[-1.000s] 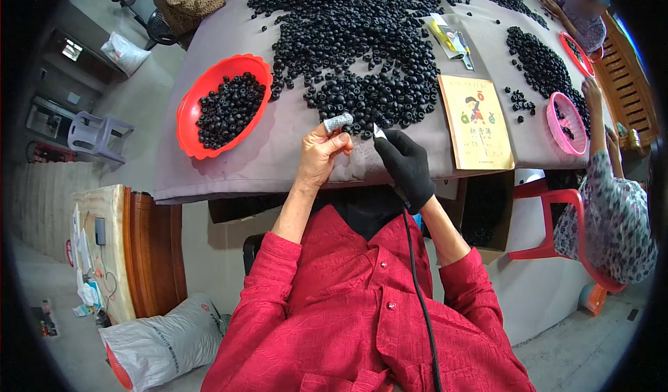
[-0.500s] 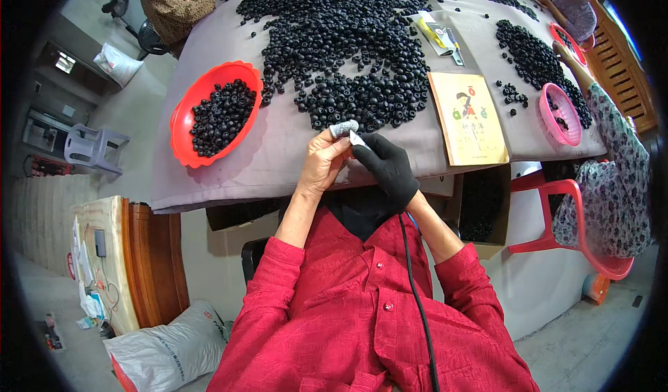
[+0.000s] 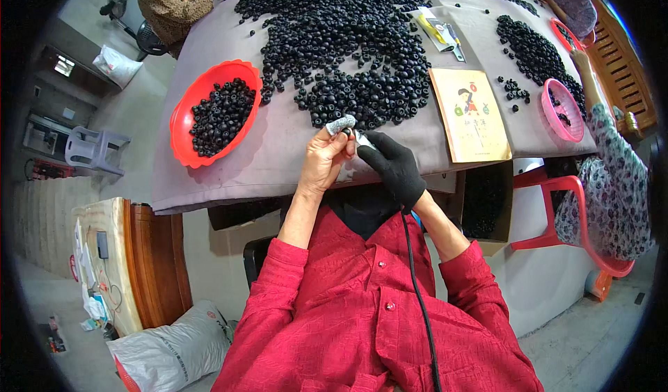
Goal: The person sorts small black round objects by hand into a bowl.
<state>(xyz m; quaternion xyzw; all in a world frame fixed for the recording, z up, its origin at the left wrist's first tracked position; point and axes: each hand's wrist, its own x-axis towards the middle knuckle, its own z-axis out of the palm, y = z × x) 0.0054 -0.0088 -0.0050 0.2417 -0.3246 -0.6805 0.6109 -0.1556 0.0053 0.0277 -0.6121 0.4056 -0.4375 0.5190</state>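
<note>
My left hand (image 3: 324, 160) is pinched closed on a small black bead (image 3: 346, 132). Silvery-grey tape (image 3: 340, 123) wraps its index finger. A black glove covers my right hand (image 3: 394, 169), which is closed round a corded hand tool (image 3: 360, 139); only its pale front end shows, close beside the bead. From under the glove a black cord (image 3: 410, 267) runs down over my red shirt. Just beyond my fingers lies a wide heap of black beads (image 3: 334, 37) on the grey tablecloth (image 3: 229, 183). To the left stands a red scalloped basin (image 3: 178, 124) partly filled with the same beads.
A yellowish book (image 3: 472, 117) and a packaged tool with a blade-like end (image 3: 445, 36) lie right of the heap. Farther right are a pink basket (image 3: 561, 126) and a co-worker's patterned sleeve (image 3: 604, 128). A red chair (image 3: 567, 218) stands by the table's right edge.
The dark bead between my left fingertips now shows. My right hand has shifted slightly right and down. At the right, the co-worker's arm has moved toward the far red basin.
</note>
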